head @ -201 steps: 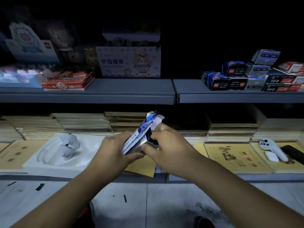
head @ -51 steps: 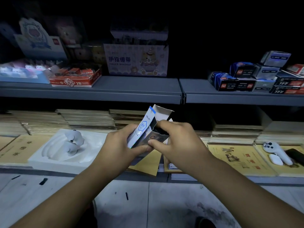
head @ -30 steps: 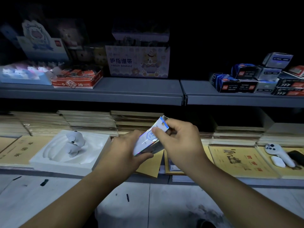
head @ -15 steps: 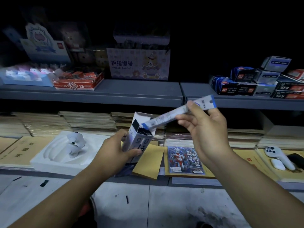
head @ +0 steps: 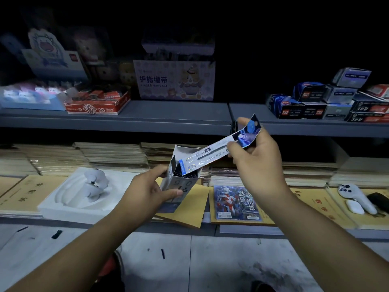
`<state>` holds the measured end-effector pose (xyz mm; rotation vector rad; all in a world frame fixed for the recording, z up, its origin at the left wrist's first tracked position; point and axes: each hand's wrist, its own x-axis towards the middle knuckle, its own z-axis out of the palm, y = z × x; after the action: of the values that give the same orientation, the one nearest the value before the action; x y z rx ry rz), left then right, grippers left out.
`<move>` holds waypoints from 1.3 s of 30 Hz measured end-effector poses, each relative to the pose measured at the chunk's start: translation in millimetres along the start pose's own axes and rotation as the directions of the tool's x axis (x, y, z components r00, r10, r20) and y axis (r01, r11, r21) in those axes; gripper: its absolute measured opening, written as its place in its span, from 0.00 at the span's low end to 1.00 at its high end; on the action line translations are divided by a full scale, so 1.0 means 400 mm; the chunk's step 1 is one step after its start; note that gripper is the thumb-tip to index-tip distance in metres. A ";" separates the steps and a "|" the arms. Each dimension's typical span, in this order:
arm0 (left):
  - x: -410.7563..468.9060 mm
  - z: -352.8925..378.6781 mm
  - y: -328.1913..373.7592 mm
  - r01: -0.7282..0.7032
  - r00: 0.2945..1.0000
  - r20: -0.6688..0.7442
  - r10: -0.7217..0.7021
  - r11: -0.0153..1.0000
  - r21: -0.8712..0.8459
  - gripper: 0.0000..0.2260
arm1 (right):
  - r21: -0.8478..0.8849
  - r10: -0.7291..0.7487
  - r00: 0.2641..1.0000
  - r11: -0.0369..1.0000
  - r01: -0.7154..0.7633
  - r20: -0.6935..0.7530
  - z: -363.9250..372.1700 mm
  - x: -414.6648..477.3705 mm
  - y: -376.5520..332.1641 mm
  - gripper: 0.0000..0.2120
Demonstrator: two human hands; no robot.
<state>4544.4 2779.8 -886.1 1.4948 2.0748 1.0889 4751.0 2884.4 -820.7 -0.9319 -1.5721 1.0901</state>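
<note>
Through the head camera, you're holding the small open box (head: 182, 182) in your left hand (head: 145, 192) in the air above the yellow notebooks (head: 190, 209) on the lower shelf, with the thumb curled across its front and the fingers wrapped behind. Your right hand (head: 260, 165) is pinching the long flat packet (head: 210, 154) by its upper blue end, thumb on the near face and fingers behind. Its lower end is sitting in the box mouth. You should be holding the box steady and lining the packet up with the opening, because tilting risks snagging the raised flap.
</note>
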 end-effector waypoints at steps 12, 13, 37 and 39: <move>-0.002 0.003 -0.003 -0.029 0.999 0.028 0.027 0.997 0.075 0.18 | -0.192 -0.263 0.957 0.940 0.283 0.123 0.007 -0.028 -0.014 0.19; -0.002 0.003 -0.005 -0.034 0.999 0.034 0.031 0.996 0.084 0.19 | -0.201 -0.274 0.950 0.932 0.300 0.148 0.009 -0.030 -0.015 0.19; -0.009 0.004 -0.005 -0.075 0.996 0.055 0.063 0.964 0.256 0.21 | -0.412 -0.117 0.918 0.867 0.281 0.380 0.061 -0.055 0.032 0.06; -0.016 0.007 0.004 -0.103 0.994 0.056 0.092 0.960 0.261 0.20 | -0.417 -0.110 0.906 0.861 0.292 0.408 0.064 -0.059 0.035 0.07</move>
<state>4549.7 2775.4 -887.4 1.7454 2.2051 0.8291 4732.7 2861.3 -844.0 -0.8697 -2.2692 0.7679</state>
